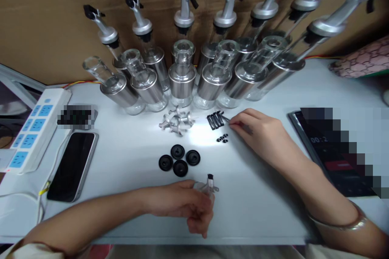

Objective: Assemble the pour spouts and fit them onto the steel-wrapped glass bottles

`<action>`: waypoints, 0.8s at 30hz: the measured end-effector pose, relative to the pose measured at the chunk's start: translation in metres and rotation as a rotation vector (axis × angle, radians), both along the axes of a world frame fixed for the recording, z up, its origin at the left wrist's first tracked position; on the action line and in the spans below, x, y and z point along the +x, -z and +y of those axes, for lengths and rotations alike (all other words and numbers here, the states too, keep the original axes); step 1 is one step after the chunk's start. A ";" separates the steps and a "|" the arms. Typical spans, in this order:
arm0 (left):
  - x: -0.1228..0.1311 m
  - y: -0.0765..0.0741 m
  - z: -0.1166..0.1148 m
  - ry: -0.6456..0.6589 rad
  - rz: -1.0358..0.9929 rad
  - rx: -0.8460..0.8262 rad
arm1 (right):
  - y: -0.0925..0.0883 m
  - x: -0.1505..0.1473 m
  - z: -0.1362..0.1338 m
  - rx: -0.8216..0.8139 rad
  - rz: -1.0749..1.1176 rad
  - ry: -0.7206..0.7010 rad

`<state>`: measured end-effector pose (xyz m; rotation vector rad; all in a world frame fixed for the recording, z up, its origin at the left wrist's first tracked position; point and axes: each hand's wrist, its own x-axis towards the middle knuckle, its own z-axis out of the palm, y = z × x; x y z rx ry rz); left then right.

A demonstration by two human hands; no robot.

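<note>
My left hand [194,206] is closed around a silver pourer spout [209,188] with a black tip, low over the front of the table. Farther off to the right, my right hand [258,133] pinches the end of a black lever [225,117] beside a row of similar black levers [215,120]. Several tiny black plugs [223,138] lie just below that row. Left of the levers is a small heap of silver spouts [178,120]. Black round stoppers [180,168] lie between the heap and my left hand.
Glass bottles with steel bands [182,83] stand in front, several open-necked and several behind with pourers [184,18] fitted. A power strip [38,127], a phone [73,166] and a blurred-out device [77,116] are left. A larger screen device [331,158] lies right.
</note>
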<state>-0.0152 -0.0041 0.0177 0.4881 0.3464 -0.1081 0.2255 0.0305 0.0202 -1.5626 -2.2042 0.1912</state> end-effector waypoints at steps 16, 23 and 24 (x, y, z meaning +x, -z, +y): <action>-0.001 0.002 -0.001 -0.005 0.027 0.006 | 0.001 -0.004 -0.001 -0.048 0.047 -0.028; 0.000 0.003 -0.002 -0.010 0.014 0.001 | 0.003 -0.003 0.000 -0.034 -0.013 -0.064; 0.000 0.003 -0.002 -0.009 0.011 0.001 | 0.004 -0.003 0.000 -0.036 -0.027 -0.069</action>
